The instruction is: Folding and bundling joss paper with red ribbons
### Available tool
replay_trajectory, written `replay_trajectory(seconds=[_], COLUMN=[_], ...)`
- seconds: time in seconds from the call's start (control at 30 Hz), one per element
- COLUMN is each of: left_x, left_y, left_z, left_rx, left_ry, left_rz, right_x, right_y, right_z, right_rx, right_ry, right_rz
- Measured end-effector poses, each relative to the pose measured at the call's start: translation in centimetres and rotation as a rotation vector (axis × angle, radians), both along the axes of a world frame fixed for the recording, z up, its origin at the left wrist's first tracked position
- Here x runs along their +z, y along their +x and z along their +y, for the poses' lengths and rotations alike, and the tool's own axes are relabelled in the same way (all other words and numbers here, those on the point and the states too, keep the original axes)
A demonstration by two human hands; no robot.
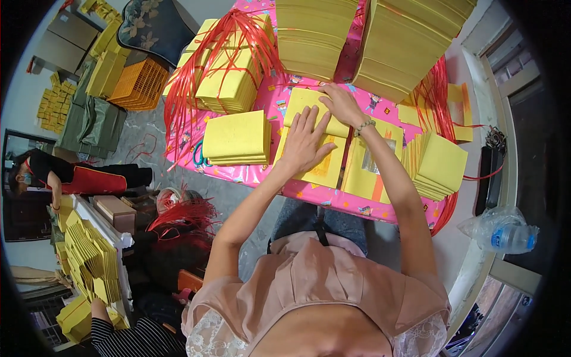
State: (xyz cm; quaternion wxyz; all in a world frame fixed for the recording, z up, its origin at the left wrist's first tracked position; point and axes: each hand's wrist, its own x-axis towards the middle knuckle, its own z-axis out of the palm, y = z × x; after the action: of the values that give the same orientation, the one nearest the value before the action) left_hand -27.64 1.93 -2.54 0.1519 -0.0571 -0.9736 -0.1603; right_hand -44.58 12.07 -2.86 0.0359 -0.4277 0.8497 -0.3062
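Note:
A folded sheet of yellow paper lies in front of me on the table. My left hand presses flat on it, fingers spread. At its far right edge rests my right hand, fingers stretched leftward over the paper, a beaded bracelet at the wrist. Under my left hand is another yellow sheet with an orange patch. Beside it, beneath my right forearm, lies a yellow sheet with a silvery patch and an orange stripe. A stack of folded yellow paper sits left of my hands, and a fanned pile sits right.
Tall yellow paper stacks stand at the back of the pink patterned table. Red plastic strips drape over tied bundles at left. Teal-handled scissors lie near the left edge. A person in a red apron works at another table.

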Motion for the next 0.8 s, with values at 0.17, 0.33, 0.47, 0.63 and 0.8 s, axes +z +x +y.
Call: replay_trajectory(seconds=[0.17, 0.33, 0.47, 0.63, 0.8], left_x=[-0.5, 0.5, 0.0, -0.3, -0.7], left_y=[0.1, 0.8, 1.6, 1.7, 1.6], left_z=[-0.5, 0.0, 0.1, 0.0, 0.1], left_rx=[-0.009, 0.069, 0.099, 0.070, 0.065], left_ry=[0.131, -0.039, -0.064, 0.000, -0.012], left_rz=[0.014, 0.031, -0.023, -0.044, -0.054], right_x=[0.6, 0.7, 0.8, 0.6, 1.1], right_y=[0.3, 0.5, 0.5, 0.6, 2.1], right_z=[0.0, 0.0, -0.1, -0.1, 0.5], right_rx=[0.003, -0.006, -0.014, -0.028, -0.064], right_ry=[0.014, -0.001, 0.028, 0.003, 0.010], right_rz=[-0.042, -0.033, -0.042, -0.019, 0.164])
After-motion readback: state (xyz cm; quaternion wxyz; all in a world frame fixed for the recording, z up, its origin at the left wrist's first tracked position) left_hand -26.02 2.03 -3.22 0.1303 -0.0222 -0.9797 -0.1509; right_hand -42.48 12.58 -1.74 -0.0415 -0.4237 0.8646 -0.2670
